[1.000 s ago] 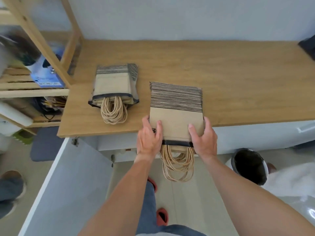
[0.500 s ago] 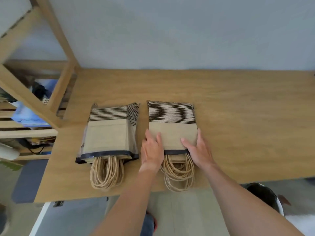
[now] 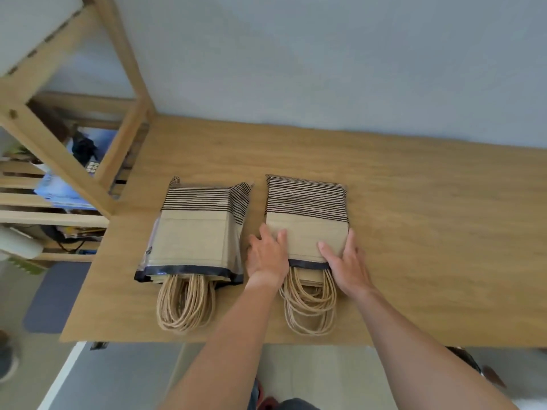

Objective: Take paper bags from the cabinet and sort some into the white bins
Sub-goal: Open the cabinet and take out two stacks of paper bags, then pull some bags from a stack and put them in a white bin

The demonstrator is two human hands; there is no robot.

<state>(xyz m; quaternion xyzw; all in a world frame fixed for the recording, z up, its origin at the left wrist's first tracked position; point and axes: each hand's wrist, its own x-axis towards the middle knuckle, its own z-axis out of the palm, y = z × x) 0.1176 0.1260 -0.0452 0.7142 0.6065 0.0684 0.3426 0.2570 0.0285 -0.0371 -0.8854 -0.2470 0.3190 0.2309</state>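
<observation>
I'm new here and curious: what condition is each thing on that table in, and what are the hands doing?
Left bundle of bags: flat, in clear wrap, handles sticking out.
Right bundle of bags: flat, unwrapped, held at both sides.
Left hand: open, pressing bundle's left edge.
Right hand: open, pressing its right edge.

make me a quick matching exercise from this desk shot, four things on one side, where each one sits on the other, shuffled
Things:
1. left stack of bags
2. right stack of bags
3. left hand
4. wooden shelf

Places:
A. on the right stack's left edge
B. standing off the desk's left end
C. lying on the desk nearer the shelf, untouched
D. lying between both hands

Pairs: 1-C, 2-D, 3-A, 4-B

The right hand rests on the right stack's other side; the desk carries both stacks.
</observation>
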